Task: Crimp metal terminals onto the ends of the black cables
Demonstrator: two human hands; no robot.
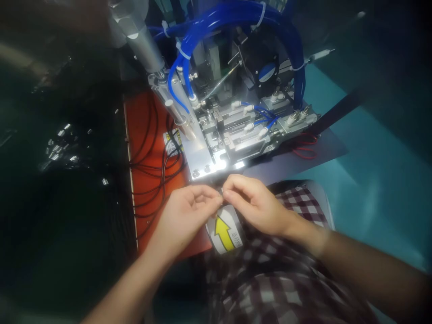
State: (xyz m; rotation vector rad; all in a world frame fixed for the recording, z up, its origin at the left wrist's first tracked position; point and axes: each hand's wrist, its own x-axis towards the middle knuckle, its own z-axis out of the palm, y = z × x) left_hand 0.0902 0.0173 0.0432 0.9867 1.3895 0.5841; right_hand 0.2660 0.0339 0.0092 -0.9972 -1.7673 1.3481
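Note:
My left hand [189, 211] and my right hand [256, 204] meet fingertip to fingertip just in front of a metal machine fixture [202, 155]. Thumb and forefinger are pinched together on each hand. Between them is a tiny piece, too small to name and mostly covered by the fingers. Below the fingertips shows a white label with a yellow arrow [223, 233]. The fixture's front edge is brightly lit and lies a little beyond my hands, apart from them.
Thick blue air tubes [236, 15] arch over the fixture. A metal cylinder [145, 45] rises at its left. Black cables [164, 175] loop across the orange base plate [140, 130]. Small shiny metal pieces [62, 148] lie on the dark surface at left. A red wire [305, 150] sits at right.

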